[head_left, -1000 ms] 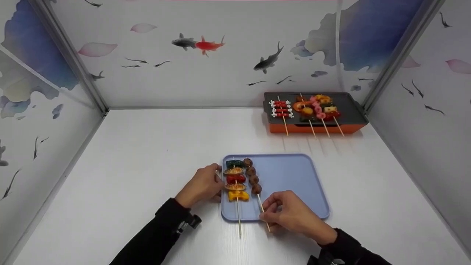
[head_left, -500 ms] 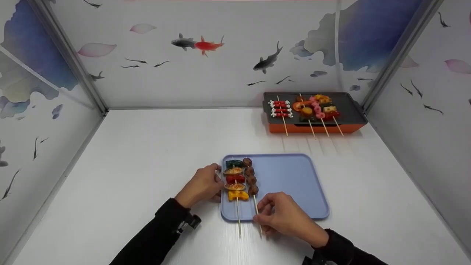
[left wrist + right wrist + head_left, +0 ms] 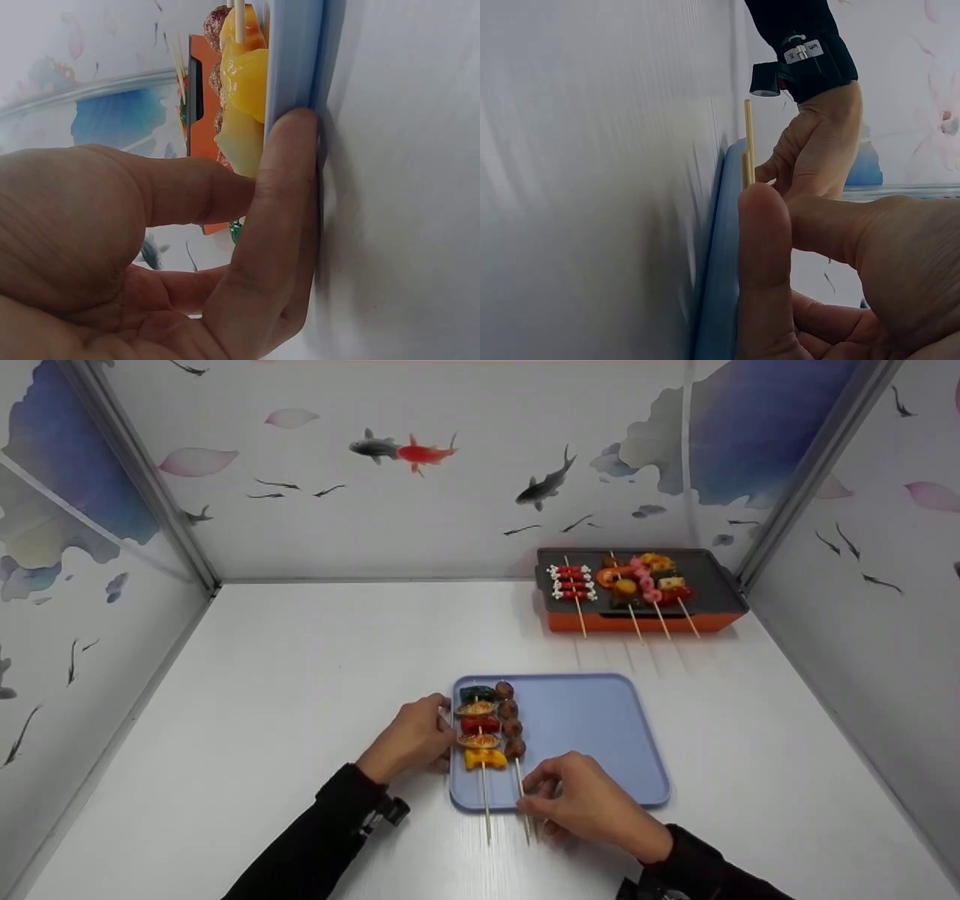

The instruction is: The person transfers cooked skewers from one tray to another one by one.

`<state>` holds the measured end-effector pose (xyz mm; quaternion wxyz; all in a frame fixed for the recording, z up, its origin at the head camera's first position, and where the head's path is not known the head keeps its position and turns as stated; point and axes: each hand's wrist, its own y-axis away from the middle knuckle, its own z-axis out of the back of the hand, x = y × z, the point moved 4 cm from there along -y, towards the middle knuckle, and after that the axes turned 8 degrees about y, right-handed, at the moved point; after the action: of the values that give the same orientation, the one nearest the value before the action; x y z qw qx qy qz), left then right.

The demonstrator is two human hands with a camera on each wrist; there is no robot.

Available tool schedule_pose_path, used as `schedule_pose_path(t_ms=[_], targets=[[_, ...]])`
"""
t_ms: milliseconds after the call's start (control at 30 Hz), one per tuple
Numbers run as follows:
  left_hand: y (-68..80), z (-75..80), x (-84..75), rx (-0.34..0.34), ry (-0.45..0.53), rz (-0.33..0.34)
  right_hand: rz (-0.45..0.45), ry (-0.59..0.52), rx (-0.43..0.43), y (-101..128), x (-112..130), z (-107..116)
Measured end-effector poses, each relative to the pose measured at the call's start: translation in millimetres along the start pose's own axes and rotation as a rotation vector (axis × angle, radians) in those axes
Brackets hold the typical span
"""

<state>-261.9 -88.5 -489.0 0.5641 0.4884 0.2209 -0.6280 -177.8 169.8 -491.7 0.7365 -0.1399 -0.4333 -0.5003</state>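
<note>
A blue tray (image 3: 577,735) lies on the white table with two skewers at its left side. One carries yellow, red and green vegetable pieces with shell-like pieces between (image 3: 480,725); just right of it is a meatball skewer (image 3: 511,727). Their sticks overhang the near rim. My left hand (image 3: 411,739) holds the tray's left rim, its thumb and fingers at the edge in the left wrist view. My right hand (image 3: 581,799) pinches the meatball skewer's stick near the tray's front rim. In the right wrist view, a fingertip (image 3: 765,206) partly hides the stick ends (image 3: 748,139).
An orange grill (image 3: 622,621) with a dark top stands at the back right. Several skewers lie on it, among them a red-and-white one (image 3: 574,583), sticks pointing toward me. Printed walls (image 3: 450,525) enclose the table's back and sides.
My right hand has shifted the meatball skewer's stick end leftward, bringing it more in line beside the vegetable skewer. Most of that happened in the first half second. My left hand stays put.
</note>
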Motion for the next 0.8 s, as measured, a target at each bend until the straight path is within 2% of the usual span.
schedule_pose_path(t_ms=[200, 533, 800], targets=[[-1.0, -0.6, 0.2, -0.002, -0.008, 0.01, -0.016, 0.017, 0.007, -0.3, -1.6, 2.8], [0.4, -0.5, 0.0, 0.004, -0.001, 0.007, 0.025, 0.065, -0.023, -0.3, -2.2, 11.3], [0.5, -0.8, 0.3, 0.006, 0.01, 0.016, 0.079, 0.182, -0.124, 4.7, -2.1, 25.5]])
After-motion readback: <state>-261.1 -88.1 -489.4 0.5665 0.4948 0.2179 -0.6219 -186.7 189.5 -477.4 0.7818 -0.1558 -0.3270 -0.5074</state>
